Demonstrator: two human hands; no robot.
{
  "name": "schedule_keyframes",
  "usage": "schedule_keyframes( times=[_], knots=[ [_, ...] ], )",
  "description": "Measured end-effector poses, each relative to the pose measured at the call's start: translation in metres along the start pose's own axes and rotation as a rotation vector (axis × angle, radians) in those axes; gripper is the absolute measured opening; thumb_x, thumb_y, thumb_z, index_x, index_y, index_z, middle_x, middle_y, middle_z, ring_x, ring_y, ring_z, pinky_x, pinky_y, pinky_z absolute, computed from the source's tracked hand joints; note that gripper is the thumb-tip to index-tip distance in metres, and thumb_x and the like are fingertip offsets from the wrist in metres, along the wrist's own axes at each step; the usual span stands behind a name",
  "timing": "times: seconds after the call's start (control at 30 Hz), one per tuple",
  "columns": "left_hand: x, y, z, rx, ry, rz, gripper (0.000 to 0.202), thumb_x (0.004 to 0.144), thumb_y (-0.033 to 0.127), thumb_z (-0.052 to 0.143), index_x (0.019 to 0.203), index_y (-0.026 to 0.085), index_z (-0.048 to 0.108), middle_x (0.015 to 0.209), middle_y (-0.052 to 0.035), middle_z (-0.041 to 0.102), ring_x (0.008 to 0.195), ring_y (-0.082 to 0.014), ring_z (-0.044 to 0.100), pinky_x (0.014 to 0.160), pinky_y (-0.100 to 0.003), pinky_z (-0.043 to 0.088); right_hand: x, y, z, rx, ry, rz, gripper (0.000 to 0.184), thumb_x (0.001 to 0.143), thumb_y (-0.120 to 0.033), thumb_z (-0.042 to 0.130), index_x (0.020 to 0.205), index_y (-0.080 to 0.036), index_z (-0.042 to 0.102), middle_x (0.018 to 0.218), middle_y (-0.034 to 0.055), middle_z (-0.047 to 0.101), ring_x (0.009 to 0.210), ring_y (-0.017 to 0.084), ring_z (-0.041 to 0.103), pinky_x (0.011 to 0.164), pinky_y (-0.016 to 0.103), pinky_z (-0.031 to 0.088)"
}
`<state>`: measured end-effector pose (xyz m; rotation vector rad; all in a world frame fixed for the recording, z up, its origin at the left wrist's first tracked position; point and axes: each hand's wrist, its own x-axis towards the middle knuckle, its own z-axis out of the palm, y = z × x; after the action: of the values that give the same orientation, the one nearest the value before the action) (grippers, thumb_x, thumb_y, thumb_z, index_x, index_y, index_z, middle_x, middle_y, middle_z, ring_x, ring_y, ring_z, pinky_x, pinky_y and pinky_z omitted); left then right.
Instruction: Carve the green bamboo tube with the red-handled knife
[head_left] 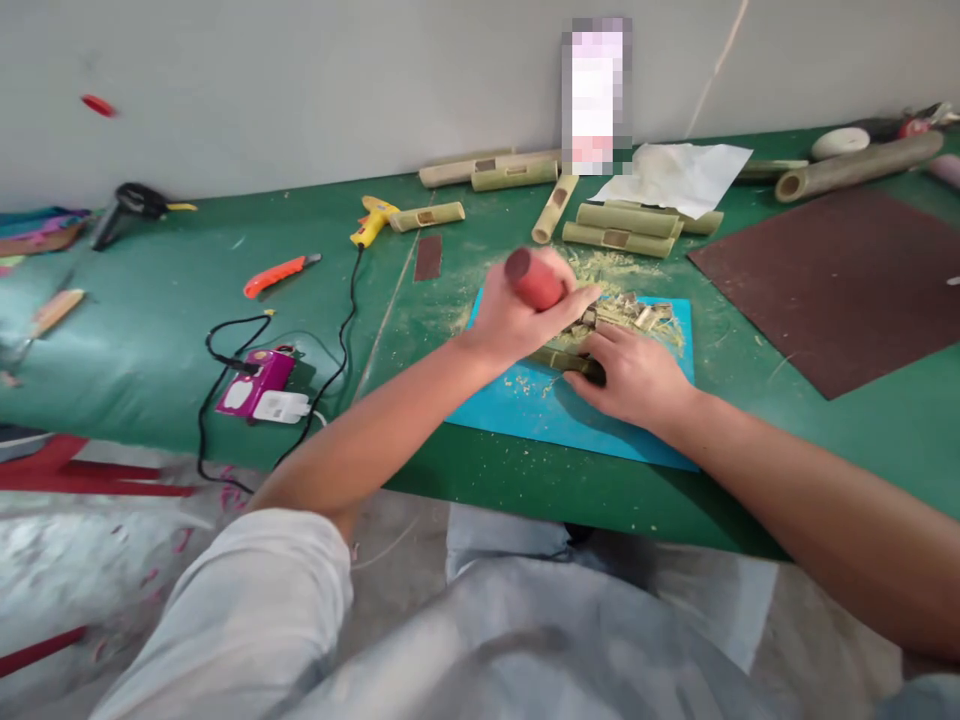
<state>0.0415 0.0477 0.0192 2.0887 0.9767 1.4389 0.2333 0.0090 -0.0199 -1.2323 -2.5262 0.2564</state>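
My left hand (517, 310) is wrapped round the red handle (531, 277) of a tool whose working end points down into a green bamboo piece (559, 360). The bamboo lies on a blue cutting mat (525, 405). My right hand (634, 378) presses down on the bamboo and holds it against the mat, fingers curled over it. Pale shavings (630, 310) are heaped on the mat just beyond both hands.
Several cut bamboo tubes (619, 228) lie behind the mat, with a long one (859, 165) at the far right. A brown sheet (840, 285) lies to the right. On the green table (165, 320) to the left are a yellow glue gun (371, 220), an orange utility knife (277, 274), and a purple device (255, 385) with cables.
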Motion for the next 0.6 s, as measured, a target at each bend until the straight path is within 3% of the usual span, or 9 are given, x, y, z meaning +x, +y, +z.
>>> schedule_keyframes(
  times=[0.1, 0.2, 0.37, 0.6],
  knots=[
    [-0.032, 0.000, -0.005, -0.009, 0.105, -0.096, 0.024, 0.085, 0.033, 0.085, 0.075, 0.020, 0.067, 0.070, 0.0020, 0.068, 0.066, -0.0122, 0.064, 0.068, -0.029, 0.054, 0.000, -0.004, 0.000, -0.045, -0.008, 0.037, 0.028, 0.097, -0.036, 0.056, 0.093, -0.013, 0.072, 0.093, 0.0150, 0.072, 0.079, 0.024, 0.061, 0.065, 0.035, 0.037],
    [-0.048, -0.006, -0.002, -0.039, 0.155, -0.152, 0.021, 0.084, 0.027, 0.084, 0.075, 0.020, 0.067, 0.073, 0.0024, 0.069, 0.066, -0.0110, 0.065, 0.069, -0.027, 0.055, -0.001, -0.008, 0.000, -0.052, 0.005, 0.074, 0.026, 0.094, -0.036, 0.057, 0.091, -0.014, 0.072, 0.091, 0.0138, 0.071, 0.078, 0.023, 0.060, 0.064, 0.034, 0.035],
    [-0.049, -0.015, 0.007, -0.169, 0.185, -0.139, 0.023, 0.092, 0.033, 0.079, 0.078, 0.020, 0.066, 0.073, 0.0025, 0.069, 0.063, -0.0099, 0.064, 0.066, -0.025, 0.056, -0.005, -0.009, -0.002, 0.022, 0.033, 0.027, 0.029, 0.091, -0.042, 0.065, 0.093, -0.014, 0.072, 0.092, 0.0129, 0.071, 0.080, 0.024, 0.061, 0.067, 0.034, 0.039],
    [-0.052, -0.019, 0.000, -0.164, 0.183, -0.030, 0.021, 0.094, 0.031, 0.078, 0.079, 0.021, 0.068, 0.074, 0.0005, 0.072, 0.068, -0.0131, 0.070, 0.069, -0.028, 0.059, -0.008, 0.000, 0.000, 0.031, 0.067, -0.116, 0.020, 0.091, -0.029, 0.062, 0.098, -0.014, 0.073, 0.090, 0.0125, 0.070, 0.086, 0.027, 0.065, 0.072, 0.037, 0.047]
  ],
)
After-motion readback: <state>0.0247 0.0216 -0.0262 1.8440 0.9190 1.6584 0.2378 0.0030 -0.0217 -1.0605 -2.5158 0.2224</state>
